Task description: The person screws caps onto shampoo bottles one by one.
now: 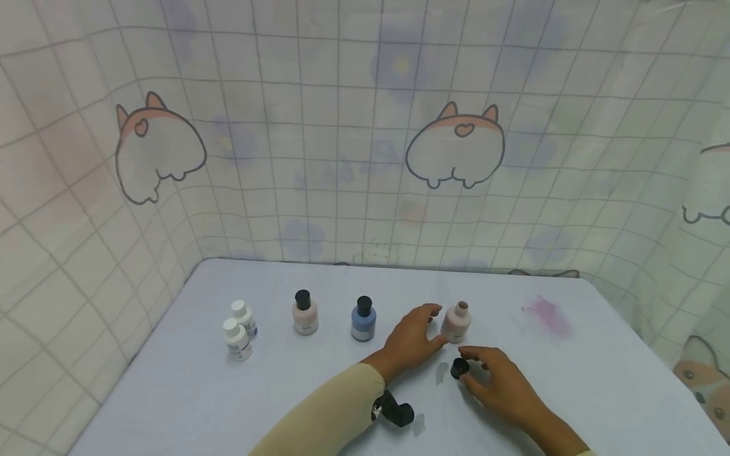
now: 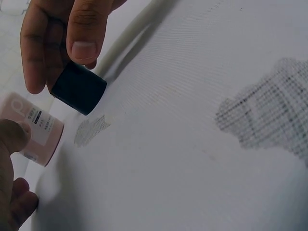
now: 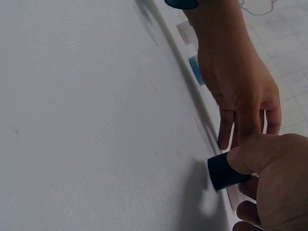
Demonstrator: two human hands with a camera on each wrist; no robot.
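A pink bottle without its cap stands at the right of the table, its open neck showing. My left hand is beside it, fingers extended around its left side. In the left wrist view its thumb overlaps the pink bottle; whether it touches cannot be told. Nearer the front, my right hand pinches a black cap between thumb and fingers. The black cap is just above the table in the right wrist view, the thumb lying over it.
A blue bottle and another pink bottle, both black-capped, stand left of the hands. Two small white bottles are farther left. Grey patches and a pink stain mark the white table. A patterned curtain surrounds it.
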